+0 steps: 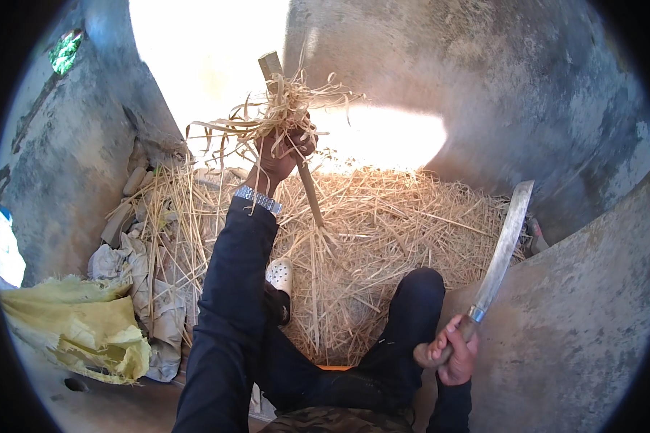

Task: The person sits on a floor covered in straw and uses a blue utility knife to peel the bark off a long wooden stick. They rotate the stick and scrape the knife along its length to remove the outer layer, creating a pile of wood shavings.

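Observation:
My left hand point(276, 153), reached out ahead with a metal watch point(258, 199) at its wrist, is closed around a wooden stick point(309, 189) and a bunch of curled, pale shavings or dry strips point(289, 105). The stick slants, its upper end poking out above the bunch and its lower end pointing down at the straw. Low on the right, my right hand point(455, 352) grips the wooden handle of a machete point(500, 263). Its long metal blade points up and away, apart from the stick.
Loose straw point(383, 231) covers the floor ahead. A torn yellow sack point(79, 321) and a crumpled pale cloth point(162, 317) lie at the left. Concrete walls point(556, 94) rise around, with bright light beyond. My legs are bent, and a white perforated clog point(279, 276) shows between them.

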A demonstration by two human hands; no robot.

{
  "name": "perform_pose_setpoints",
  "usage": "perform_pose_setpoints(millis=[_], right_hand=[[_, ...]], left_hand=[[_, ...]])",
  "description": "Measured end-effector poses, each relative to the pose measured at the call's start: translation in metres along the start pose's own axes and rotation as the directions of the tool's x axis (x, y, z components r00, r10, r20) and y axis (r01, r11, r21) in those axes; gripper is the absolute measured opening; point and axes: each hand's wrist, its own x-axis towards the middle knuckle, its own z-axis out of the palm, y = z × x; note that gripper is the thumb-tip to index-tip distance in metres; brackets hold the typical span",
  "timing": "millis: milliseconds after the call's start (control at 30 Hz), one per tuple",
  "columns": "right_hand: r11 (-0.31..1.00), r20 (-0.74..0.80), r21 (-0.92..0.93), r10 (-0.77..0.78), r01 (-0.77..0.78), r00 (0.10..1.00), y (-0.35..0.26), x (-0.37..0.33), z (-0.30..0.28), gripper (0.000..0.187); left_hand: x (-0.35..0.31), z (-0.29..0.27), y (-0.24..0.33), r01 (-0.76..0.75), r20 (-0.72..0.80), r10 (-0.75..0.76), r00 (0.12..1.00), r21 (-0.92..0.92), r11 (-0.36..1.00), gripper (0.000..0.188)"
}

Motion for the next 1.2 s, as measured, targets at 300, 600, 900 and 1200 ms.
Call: perform_pose_setpoints(millis=[300, 600, 900, 1200], right_hand=[[0.939, 0.265, -0.316, 0.224, -0.135, 0.938, 0.068, 0.051, 0.120, 0.015], [0.550, 0.364, -0.676, -0.329, 0.490, 0.871, 0.182, 0.092, 0.096, 0.012], [0.810, 0.262, -0.309, 0.576, -0.498, 0.775, 0.150, 0.109, 0.056, 0.011], [0.877, 0.245, -0.457, -0.033, 0.145, 0.969, 0.100, 0.086, 0.097, 0.012]], left_hand=[[0.008, 0.019, -0.014, 0.001, -0.087, 0.016, 0.996, 0.192, 0.981, 0.056], [0.009, 0.035, -0.027, -0.066, -0.080, 0.096, 0.992, 0.326, 0.943, 0.047], [0.010, 0.006, -0.082, -0.062, 0.050, 0.055, 0.997, 0.137, 0.989, 0.024], [0.004, 0.031, -0.085, -0.240, 0.118, 0.223, 0.968, 0.704, 0.668, 0.034]])
